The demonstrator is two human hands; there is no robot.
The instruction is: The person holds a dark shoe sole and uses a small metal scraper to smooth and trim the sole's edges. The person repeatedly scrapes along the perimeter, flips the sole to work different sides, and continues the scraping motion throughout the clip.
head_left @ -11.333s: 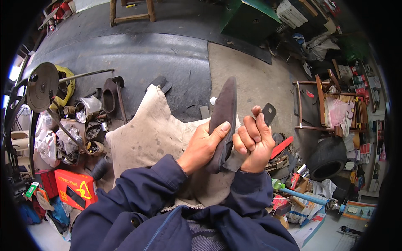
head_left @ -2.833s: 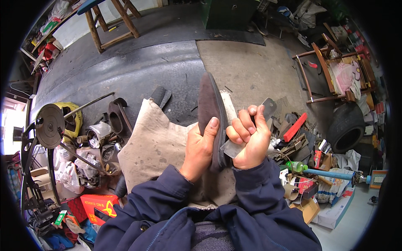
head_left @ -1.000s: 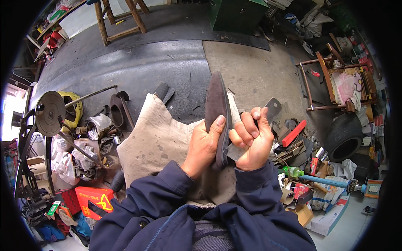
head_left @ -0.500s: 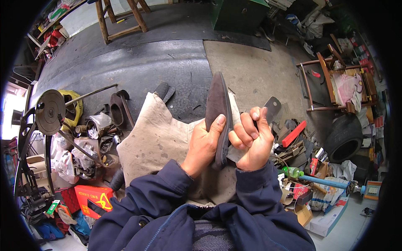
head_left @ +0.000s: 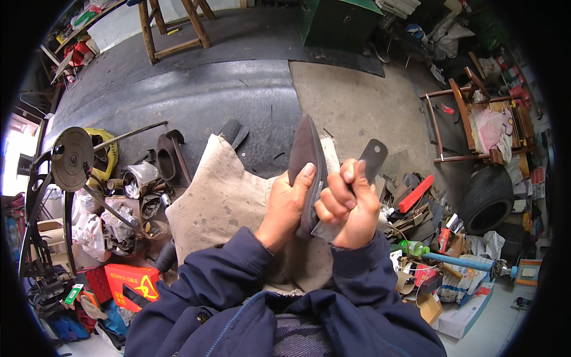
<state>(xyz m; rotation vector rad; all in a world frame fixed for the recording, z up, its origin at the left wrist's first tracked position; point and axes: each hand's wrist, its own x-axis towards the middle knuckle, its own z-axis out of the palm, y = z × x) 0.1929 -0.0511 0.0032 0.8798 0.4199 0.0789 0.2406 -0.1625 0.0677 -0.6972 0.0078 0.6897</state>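
A brown suede shoe with a dark sole stands on its long side above my lap, toe pointing away from me. My left hand is closed round it, thumb pressed on the upper near the sole edge. My right hand is wrapped round a flat metal shoemaker's knife. The knife's rounded end, with a small hole, sticks out past the fingers, and its other end shows below them beside the sole. Whether the blade touches the sole I cannot tell. Beneath both hands a stained beige apron covers my lap.
At left stands a black machine with a round wheel, near plastic bags and a red box. Scraps and a red bar lie at right, by a tire and wooden chair. A wooden stool stands far off.
My right hand has shifted slightly left and toward me, tilting so more of the knife's rounded end shows. The shoe's toe has dropped a little toward me in my left hand.
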